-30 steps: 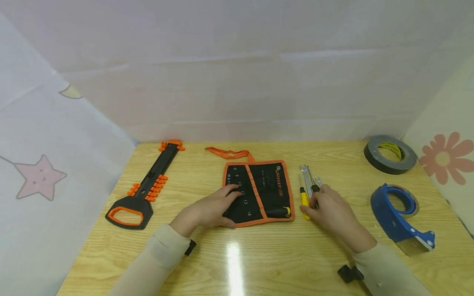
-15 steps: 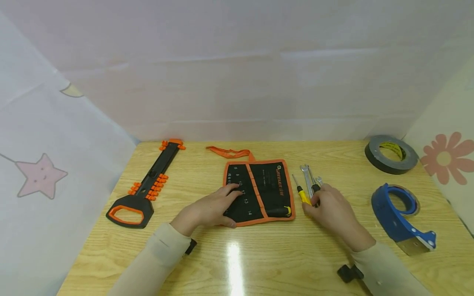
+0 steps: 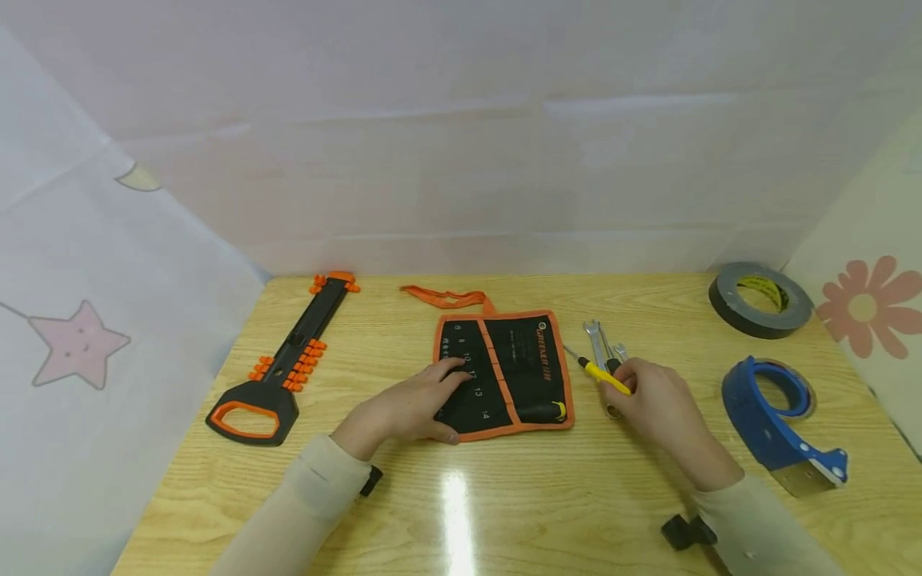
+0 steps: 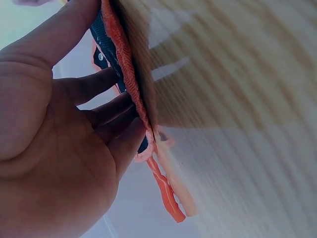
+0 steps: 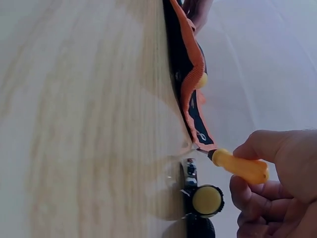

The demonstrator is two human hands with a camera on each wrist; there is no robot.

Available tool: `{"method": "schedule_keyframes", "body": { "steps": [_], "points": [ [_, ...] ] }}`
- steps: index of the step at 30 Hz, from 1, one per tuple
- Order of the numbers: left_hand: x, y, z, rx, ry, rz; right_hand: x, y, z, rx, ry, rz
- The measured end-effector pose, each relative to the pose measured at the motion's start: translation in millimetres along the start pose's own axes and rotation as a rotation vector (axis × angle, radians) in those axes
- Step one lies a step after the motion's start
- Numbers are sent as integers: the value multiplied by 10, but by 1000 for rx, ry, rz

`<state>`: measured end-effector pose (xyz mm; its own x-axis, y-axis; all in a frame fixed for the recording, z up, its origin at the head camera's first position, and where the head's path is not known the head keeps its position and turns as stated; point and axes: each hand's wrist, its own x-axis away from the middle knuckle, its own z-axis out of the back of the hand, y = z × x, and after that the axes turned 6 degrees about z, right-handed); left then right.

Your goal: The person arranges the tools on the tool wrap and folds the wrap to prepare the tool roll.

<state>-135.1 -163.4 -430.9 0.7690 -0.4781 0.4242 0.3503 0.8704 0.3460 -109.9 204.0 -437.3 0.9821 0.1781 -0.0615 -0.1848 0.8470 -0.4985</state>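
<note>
My left hand [image 3: 414,404] rests on the left half of a black tool pouch [image 3: 529,344] with orange edging and printed sizes. In the left wrist view its fingertips lie against the pouch's face, close to the orange edge. At the pouch's right side, my right hand [image 3: 663,404] pinches a yellow-handled screwdriver [image 5: 242,166] between thumb and fingers, its shaft pointing toward the pouch. Below that hand lie an open-end wrench [image 3: 596,344] and other slim metal tools, partly hidden. A dark handle with a yellow end [image 5: 207,200] shows there in the right wrist view.
A black tool with an orange-trimmed grip and orange clips [image 3: 291,348] lies at the left. At the right are a dark tape roll [image 3: 731,304] and a blue tape dispenser [image 3: 749,416]. An orange strap [image 3: 446,299] trails behind the pouch. Cloth walls [image 3: 461,176] border the table.
The screwdriver lay beside the wrenches; my right hand has taken hold of it, and it has swung so its tip points left toward the pouch. My left hand has stayed put.
</note>
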Motion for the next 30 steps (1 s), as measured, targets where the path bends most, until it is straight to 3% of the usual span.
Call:
{"method": "schedule_keyframes", "body": {
  "steps": [10,16,23,30],
  "points": [
    [-8,10,-10,-6,4,-7,74,21,115,-23,60,-45],
    [-6,-14,-3,-17,20,-31,104,59,142,-50,96,5],
    [-19,-30,20,-63,56,-66,79,55,141,-61,62,68],
    [-46,-26,15,-116,45,-62,33,43,113,-75,7,103]
  ]
}}
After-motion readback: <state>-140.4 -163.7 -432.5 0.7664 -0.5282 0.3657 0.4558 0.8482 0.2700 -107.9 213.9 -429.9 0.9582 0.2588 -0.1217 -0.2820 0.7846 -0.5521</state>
